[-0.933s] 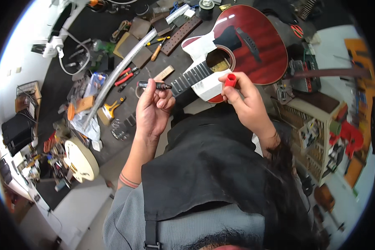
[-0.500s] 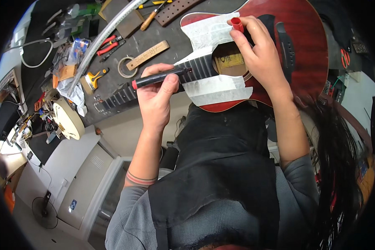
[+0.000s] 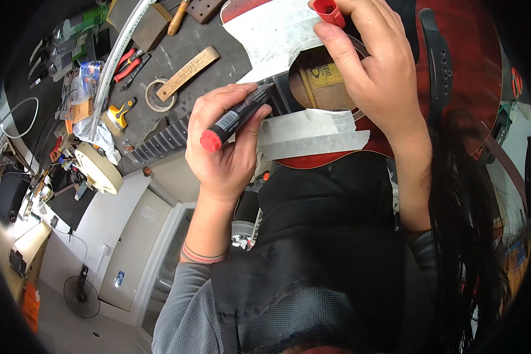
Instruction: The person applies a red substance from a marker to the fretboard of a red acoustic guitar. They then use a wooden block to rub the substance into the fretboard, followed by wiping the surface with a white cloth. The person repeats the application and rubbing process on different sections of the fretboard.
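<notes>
A black marker pen [image 3: 240, 115] with a red end lies in the grip of my left hand [image 3: 221, 150]. Its tip points right, over the fretboard [image 3: 283, 91] of a red acoustic guitar [image 3: 466, 71]. My right hand [image 3: 374, 68] pinches a red marker cap [image 3: 329, 13] between thumb and finger, above the guitar's top by the sound hole [image 3: 321, 82]. White masking paper [image 3: 274, 35] covers the top on the far side of the fretboard, and another taped strip [image 3: 312, 133] covers the near side. The neck [image 3: 165, 138] runs left, partly behind my left hand.
On the dark bench [image 3: 189, 35] are a tape roll [image 3: 153, 101], a wooden strip [image 3: 189, 74] with writing, red-handled pliers [image 3: 127, 65], a yellow-handled brush [image 3: 120, 113] and a wooden-handled tool [image 3: 177, 19]. A long curved strip [image 3: 115, 65] crosses the left side. Dark hair [image 3: 460, 224] hangs at right.
The view has moved closer to the guitar. In my left hand the marker has swung from nearly level to slanting, its red end now nearer me. The cap stays in my right hand.
</notes>
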Demonstrator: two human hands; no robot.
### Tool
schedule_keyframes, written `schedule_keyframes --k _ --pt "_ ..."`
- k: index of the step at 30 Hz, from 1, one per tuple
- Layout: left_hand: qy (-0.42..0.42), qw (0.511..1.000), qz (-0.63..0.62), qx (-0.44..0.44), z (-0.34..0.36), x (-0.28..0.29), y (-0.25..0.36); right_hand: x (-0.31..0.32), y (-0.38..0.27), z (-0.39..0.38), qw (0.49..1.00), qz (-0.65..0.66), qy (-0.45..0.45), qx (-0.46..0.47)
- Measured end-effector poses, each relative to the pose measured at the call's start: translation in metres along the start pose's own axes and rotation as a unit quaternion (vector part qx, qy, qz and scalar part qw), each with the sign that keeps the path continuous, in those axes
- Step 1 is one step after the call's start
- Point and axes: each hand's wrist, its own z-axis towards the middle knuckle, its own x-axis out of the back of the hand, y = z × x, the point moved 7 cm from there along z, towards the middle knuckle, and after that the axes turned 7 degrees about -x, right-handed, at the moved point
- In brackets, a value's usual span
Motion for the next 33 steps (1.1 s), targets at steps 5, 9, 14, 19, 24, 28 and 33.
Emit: schedule_keyframes --k 5,9,14,19,24,28,33 --pt "-0.005 0.999 0.032 -0.023 0.003 -0.004 0.001 0.005 -0.010 0.003 0.999 0.022 0.009 0.024" --pt "-0.014 0.999 0.041 -0.022 0.006 -0.006 0.003 0.002 0.000 -0.001 0.998 0.028 0.030 0.039" --pt "-0.018 0.999 0.045 -0.015 0.006 -0.008 0.002 0.000 0.002 -0.001 0.996 0.051 0.044 0.050" --pt "-0.030 0.998 0.062 -0.015 0.008 -0.009 0.002 0.001 0.002 -0.001 0.996 0.059 0.046 0.049" --pt "-0.032 0.997 0.070 -0.026 0.008 -0.010 0.002 0.000 0.002 -0.002 0.996 0.055 0.047 0.056" --pt "-0.050 0.994 0.091 -0.040 0.010 -0.012 0.007 -0.003 0.007 -0.003 0.993 0.072 0.061 0.065" --pt "-0.080 0.988 0.116 -0.062 0.010 -0.014 0.015 -0.004 0.008 -0.003 0.995 0.055 0.051 0.061"
